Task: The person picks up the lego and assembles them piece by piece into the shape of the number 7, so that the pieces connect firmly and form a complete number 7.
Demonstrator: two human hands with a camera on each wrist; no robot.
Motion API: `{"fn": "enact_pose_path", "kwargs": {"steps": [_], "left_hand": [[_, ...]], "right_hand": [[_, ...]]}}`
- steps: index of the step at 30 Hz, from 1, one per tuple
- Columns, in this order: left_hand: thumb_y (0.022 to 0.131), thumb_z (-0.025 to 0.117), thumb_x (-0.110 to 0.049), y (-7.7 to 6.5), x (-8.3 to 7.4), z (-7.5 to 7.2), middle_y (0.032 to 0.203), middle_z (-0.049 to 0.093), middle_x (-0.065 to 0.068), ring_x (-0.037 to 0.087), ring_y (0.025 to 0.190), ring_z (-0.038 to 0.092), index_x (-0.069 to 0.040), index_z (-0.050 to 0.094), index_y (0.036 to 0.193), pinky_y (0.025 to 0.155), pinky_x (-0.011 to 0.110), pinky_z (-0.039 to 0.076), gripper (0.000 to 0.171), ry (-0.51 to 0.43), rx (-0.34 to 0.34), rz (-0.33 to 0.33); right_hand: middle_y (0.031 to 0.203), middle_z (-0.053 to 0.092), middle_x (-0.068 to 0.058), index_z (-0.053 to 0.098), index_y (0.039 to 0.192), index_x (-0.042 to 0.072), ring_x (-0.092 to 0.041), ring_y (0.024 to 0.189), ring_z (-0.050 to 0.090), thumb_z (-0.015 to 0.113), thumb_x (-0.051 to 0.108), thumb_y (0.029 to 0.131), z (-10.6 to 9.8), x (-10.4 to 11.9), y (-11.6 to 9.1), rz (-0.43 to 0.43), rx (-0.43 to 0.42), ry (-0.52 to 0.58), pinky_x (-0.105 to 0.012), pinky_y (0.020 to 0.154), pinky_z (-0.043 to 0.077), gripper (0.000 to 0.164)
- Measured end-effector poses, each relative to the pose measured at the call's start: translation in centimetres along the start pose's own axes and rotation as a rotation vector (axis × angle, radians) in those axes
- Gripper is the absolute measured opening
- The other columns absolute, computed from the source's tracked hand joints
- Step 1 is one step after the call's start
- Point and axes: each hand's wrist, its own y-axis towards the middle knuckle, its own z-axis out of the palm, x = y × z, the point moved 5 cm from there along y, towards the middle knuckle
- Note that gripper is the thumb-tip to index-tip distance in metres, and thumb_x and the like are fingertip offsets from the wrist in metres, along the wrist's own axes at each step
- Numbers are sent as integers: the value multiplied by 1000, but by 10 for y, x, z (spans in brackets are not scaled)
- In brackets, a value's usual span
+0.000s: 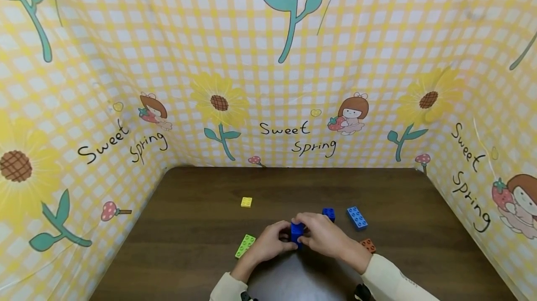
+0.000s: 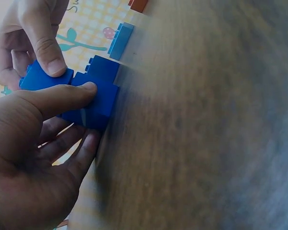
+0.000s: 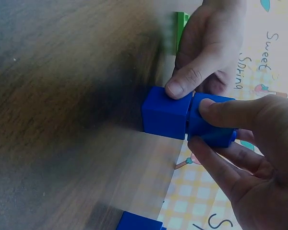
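Observation:
Two dark blue toy building bricks are stacked upright in front of me, with a thin gap between them in the right wrist view. My left hand [image 1: 271, 242] pinches the lower blue brick [image 3: 164, 114], which stands at the tabletop, thumb on one side and fingers on the other. The upper blue brick [image 3: 214, 127] is gripped by my right hand [image 1: 326, 237], between thumb and fingers. Its studs point upward in the left wrist view. Whether the two bricks are pressed fully together, I cannot tell.
Another dark blue brick [image 1: 329, 214] stands just behind my right hand. Further right lie a lighter blue brick [image 1: 357, 217] and an orange-brown brick [image 1: 368, 245]. On the left are a lime green brick [image 1: 245, 246] and a small yellow brick [image 1: 246, 202]. Patterned cloth [image 1: 268, 82] encloses the brown table [image 1: 189, 226].

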Motion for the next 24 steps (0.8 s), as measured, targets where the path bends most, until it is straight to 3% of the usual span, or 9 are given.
{"fn": "enact_pose_path", "kwargs": {"steps": [9,15,19,24], "left_hand": [[90,86,-14,2,3,0,125,71,7,25,113,73,-9,72,123,93,29,60,36,-9,8,-7],[91,84,-14,-9,8,5,125,70,7,27,114,73,-9,72,124,94,32,61,35,-4,15,-17],[92,84,-17,-8,5,5,125,70,6,27,115,72,-9,72,126,96,36,61,36,39,35,-12],[96,81,-19,0,-2,0,126,69,7,27,119,70,-9,70,130,101,42,60,38,67,37,10]], "right_hand": [[122,75,-12,69,121,8,-26,107,77,83,3,91,0,-3,0,13,11,34,-22,81,62,33],[120,77,-13,70,118,8,-24,101,79,84,1,90,11,0,-5,47,19,96,-20,77,61,32],[120,78,-14,71,117,8,-24,100,79,85,1,89,10,-1,-6,68,11,98,-22,77,62,32],[122,77,-13,69,119,9,-26,106,78,85,4,90,2,1,-3,64,-32,26,-34,83,65,33]]}}
